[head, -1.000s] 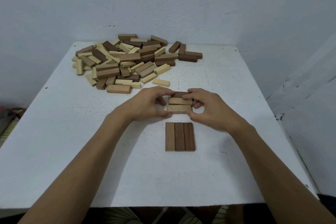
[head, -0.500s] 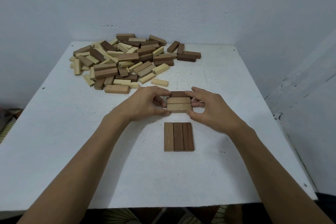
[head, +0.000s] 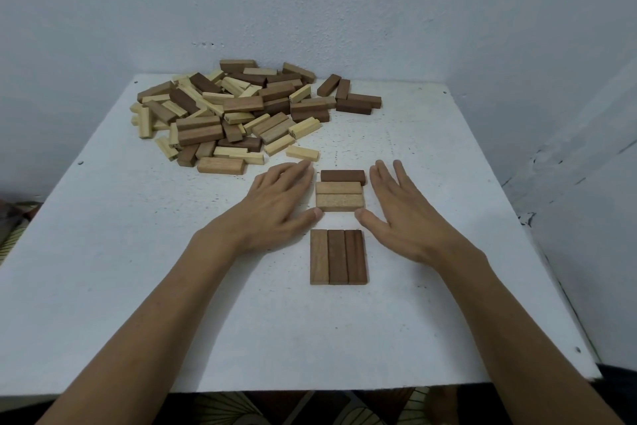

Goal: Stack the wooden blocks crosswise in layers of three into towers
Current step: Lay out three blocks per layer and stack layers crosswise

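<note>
Three wooden blocks lie side by side across the table as one row (head: 340,195): a dark one at the back, two light ones in front. My left hand (head: 279,202) lies flat at the row's left end, fingers straight, thumb tip near the front block. My right hand (head: 401,209) lies flat at the right end in the same way. Just in front, a second row of three brown blocks (head: 337,256) points lengthwise toward me. Neither hand holds anything.
A big loose pile of light and dark blocks (head: 238,111) covers the far left of the white table (head: 138,252). One pale block (head: 302,153) lies just beyond my left fingertips. Walls close off the back and right.
Both hands let go of the row's ends: the curled, pinching fingers have straightened and spread flat on the table beside the blocks. The blocks stay in place.
</note>
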Demonstrator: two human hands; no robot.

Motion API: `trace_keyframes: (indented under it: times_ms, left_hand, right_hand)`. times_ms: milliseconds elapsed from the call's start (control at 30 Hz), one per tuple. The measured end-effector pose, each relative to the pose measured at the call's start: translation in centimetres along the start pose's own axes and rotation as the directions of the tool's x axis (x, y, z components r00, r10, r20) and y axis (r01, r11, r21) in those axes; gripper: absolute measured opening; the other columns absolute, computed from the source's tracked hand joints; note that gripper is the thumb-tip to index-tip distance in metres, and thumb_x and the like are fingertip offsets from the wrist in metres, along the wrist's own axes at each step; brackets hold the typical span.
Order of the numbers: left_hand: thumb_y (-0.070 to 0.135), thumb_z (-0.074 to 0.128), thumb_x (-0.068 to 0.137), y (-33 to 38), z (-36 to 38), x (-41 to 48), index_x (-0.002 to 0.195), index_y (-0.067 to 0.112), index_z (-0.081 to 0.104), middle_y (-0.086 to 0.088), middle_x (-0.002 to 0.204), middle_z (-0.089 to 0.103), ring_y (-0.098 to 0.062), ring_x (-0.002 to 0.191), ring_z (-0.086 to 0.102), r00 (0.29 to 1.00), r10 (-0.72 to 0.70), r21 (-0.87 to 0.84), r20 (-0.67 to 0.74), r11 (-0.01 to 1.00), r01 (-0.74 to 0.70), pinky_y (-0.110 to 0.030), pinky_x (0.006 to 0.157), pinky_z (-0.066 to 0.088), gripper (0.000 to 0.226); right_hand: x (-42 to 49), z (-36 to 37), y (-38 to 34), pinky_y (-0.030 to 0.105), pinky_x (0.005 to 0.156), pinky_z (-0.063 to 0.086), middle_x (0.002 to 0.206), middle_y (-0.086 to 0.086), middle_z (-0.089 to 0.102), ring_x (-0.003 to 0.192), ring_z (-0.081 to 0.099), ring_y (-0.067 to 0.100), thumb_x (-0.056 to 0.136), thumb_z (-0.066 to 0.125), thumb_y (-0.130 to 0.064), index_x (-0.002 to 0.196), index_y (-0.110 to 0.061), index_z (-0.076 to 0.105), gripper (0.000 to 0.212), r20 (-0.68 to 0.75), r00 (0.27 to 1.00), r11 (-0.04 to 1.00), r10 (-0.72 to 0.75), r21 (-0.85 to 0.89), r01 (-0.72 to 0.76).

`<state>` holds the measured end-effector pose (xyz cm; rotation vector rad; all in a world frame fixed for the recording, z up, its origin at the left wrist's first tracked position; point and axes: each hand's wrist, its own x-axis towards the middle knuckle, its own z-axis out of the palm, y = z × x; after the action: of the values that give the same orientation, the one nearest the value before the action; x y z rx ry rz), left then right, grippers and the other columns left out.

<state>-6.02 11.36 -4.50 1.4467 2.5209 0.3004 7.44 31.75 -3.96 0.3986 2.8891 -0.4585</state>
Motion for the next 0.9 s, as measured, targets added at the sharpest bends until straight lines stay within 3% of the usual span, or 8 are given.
trace_keyframes:
  times_ms: [200, 367, 567, 700, 800, 900]
  left_hand:
    - [0.057, 0.006, 0.096, 0.4, 0.4, 0.6, 0.159, 0.017, -0.007, 0.003, 0.167, -0.012, -0.007, 0.15, -0.018, 0.999, 0.025, 0.047, 0.036, 0.999, -0.027, -0.026, 0.118, -0.011, 0.076]
    - [0.059, -0.005, 0.092, 0.6, 0.7, 0.6, 0.158, 0.015, -0.01, 0.001, 0.166, -0.014, -0.009, 0.15, -0.019, 0.999, 0.036, 0.065, 0.033, 0.997, -0.038, -0.027, 0.119, -0.011, 0.08]
    - [0.054, 0.002, 0.096, 0.9, 0.5, 0.7, 0.157, 0.013, -0.012, -0.002, 0.166, -0.016, -0.01, 0.15, -0.021, 0.998, 0.031, 0.091, 0.056, 0.995, -0.036, -0.029, 0.121, -0.011, 0.075]
    - [0.051, 0.018, 0.104, 0.5, 0.2, 0.8, 0.157, 0.012, -0.011, -0.001, 0.166, -0.015, -0.009, 0.15, -0.018, 0.998, 0.038, 0.045, 0.047, 0.998, -0.04, -0.031, 0.122, -0.006, 0.072]
    - [0.065, 0.027, 0.091, 0.0, -0.5, 1.2, 0.159, 0.015, -0.006, 0.0, 0.167, 0.002, -0.011, 0.151, 0.0, 0.998, 0.061, -0.031, 0.002, 0.998, -0.061, -0.034, 0.124, 0.009, 0.09]
    - [0.066, 0.046, 0.083, -0.2, -1.2, 1.8, 0.16, 0.016, 0.006, 0.0, 0.165, 0.019, -0.013, 0.148, 0.016, 0.997, 0.074, -0.122, -0.028, 0.99, -0.077, -0.026, 0.117, 0.014, 0.1]
  right_hand:
    - [0.2, -0.2, -0.2, 0.031, 0.119, -0.011, 0.164, -0.001, -0.022, 0.147, -0.029, 0.017, 0.106, 0.02, -0.044, 0.157, -0.014, -0.013, 0.068, 0.043, 0.999, 1.0, -0.017, -0.021, 0.018]
    - [0.4, -0.2, -0.4, 0.034, 0.121, -0.011, 0.164, 0.001, -0.024, 0.147, -0.03, 0.019, 0.106, 0.018, -0.042, 0.156, -0.013, -0.017, 0.067, 0.063, 0.998, 0.999, -0.017, -0.05, 0.02]
    - [0.5, -0.1, -0.3, 0.033, 0.12, -0.012, 0.163, 0.002, -0.025, 0.147, -0.03, 0.02, 0.106, 0.018, -0.043, 0.156, -0.014, -0.018, 0.068, 0.063, 0.998, 0.997, -0.027, -0.072, 0.031]
    - [0.5, -0.5, 0.0, 0.032, 0.12, -0.009, 0.164, 0.0, -0.023, 0.148, -0.028, 0.018, 0.105, 0.026, -0.047, 0.157, -0.015, -0.015, 0.074, 0.035, 0.999, 0.999, -0.037, -0.029, 0.038]
    - [0.3, -1.3, 0.1, 0.03, 0.12, 0.001, 0.166, -0.006, -0.012, 0.152, -0.014, 0.014, 0.1, 0.045, -0.05, 0.159, -0.02, -0.009, 0.085, -0.023, 0.997, 0.995, -0.068, 0.078, 0.069]
    - [0.4, -2.0, 0.0, 0.026, 0.117, 0.014, 0.167, -0.007, 0.008, 0.153, 0.006, 0.012, 0.095, 0.059, -0.046, 0.16, -0.024, 0.005, 0.087, -0.082, 0.988, 0.982, -0.128, 0.128, 0.138]
